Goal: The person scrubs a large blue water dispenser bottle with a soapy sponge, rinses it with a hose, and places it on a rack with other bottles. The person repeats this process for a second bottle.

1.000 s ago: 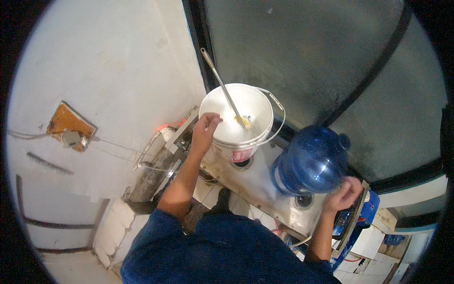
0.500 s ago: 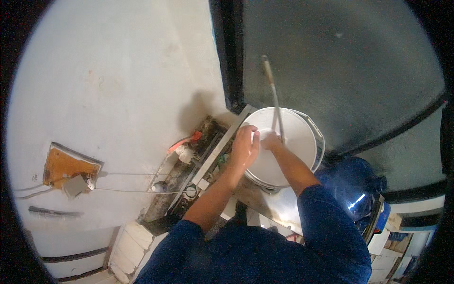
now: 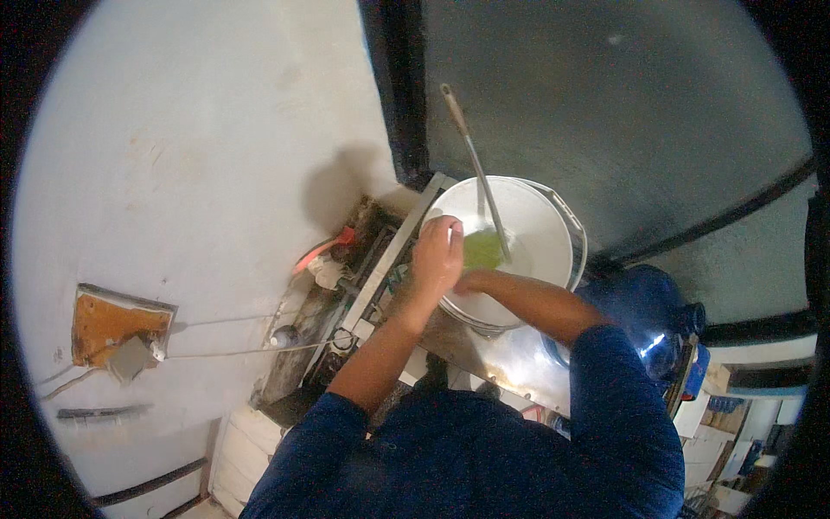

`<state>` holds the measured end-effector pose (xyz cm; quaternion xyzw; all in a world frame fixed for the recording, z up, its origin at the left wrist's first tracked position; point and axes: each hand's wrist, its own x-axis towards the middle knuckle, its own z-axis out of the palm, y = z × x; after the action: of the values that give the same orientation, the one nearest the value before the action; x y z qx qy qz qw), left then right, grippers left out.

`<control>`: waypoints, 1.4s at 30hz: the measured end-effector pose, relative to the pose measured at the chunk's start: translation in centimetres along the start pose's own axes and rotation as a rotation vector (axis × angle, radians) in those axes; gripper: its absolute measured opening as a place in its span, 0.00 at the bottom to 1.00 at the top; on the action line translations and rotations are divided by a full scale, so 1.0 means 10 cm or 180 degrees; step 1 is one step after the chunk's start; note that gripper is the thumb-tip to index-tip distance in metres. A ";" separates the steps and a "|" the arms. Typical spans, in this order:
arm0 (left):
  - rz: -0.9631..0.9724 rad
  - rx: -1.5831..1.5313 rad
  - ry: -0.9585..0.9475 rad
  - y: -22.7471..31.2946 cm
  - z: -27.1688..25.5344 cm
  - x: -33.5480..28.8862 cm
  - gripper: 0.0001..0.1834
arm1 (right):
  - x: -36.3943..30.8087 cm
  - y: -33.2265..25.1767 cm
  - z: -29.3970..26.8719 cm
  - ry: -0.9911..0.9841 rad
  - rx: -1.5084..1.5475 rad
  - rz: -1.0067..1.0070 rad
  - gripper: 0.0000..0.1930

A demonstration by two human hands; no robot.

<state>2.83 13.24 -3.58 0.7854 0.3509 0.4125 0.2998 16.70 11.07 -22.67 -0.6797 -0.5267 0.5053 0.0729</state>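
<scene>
A white bucket stands in front of me on a metal surface. My left hand is at its left rim with fingers curled; whether it grips the rim or something else is hidden. My right hand reaches over the bucket's near side, close to my left hand, its fingers smeared and partly hidden. Inside the bucket, a green patch shows against the white; I cannot tell what it is. A long-handled metal utensil leans in the bucket, its handle slanting up past the far rim and its lower end down by the green.
A large blue translucent water jug lies right of the bucket. The metal worktop is under it. On the left are a grimy ledge with an orange-handled object, a cable along the wall and a metal frame bar.
My right hand has drawn back from the utensil toward the bucket's near side. The green patch now shows inside. The utensil leans further left, and the view has shifted slightly.
</scene>
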 end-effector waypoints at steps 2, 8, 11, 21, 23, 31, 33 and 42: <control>-0.0169 0.0101 -0.0006 -0.02 0.02 0.00 0.11 | -0.18 0.08 -0.21 -0.0139 0.0744 -0.0092 0.32; -0.0476 -0.0253 -0.0184 0.10 0.00 -0.01 0.15 | -0.46 0.15 -0.64 -0.0054 0.2654 -0.0298 0.29; -0.0622 -0.0571 -0.0031 0.46 0.23 -0.11 0.23 | -0.38 0.17 -0.64 0.1073 0.3892 -0.0300 0.28; -0.1485 -0.0956 -0.0379 0.09 0.76 -0.17 0.31 | -1.30 -0.62 -0.69 0.2093 0.3682 -0.0038 0.30; -0.1670 -0.1099 -0.0473 0.33 0.88 -0.16 0.32 | -1.46 -0.32 -0.96 0.1654 0.4106 -0.0419 0.27; -0.1956 -0.3584 -0.1436 1.87 1.37 -0.15 0.34 | -4.19 -0.77 -1.85 0.2075 -0.1480 0.1174 0.21; -0.1680 -0.3862 -0.1488 2.30 1.66 -0.33 0.37 | -4.47 -0.63 -1.74 0.2268 -0.2139 0.1581 0.19; 0.0451 -0.2539 -0.1614 2.63 2.15 -0.89 0.28 | -4.57 0.70 -0.84 0.4356 -0.2793 -0.0460 0.20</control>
<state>25.62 -12.80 2.19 0.7069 0.0266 0.3297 0.6252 30.59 -24.38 4.80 -0.7689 -0.5580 -0.2799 0.1381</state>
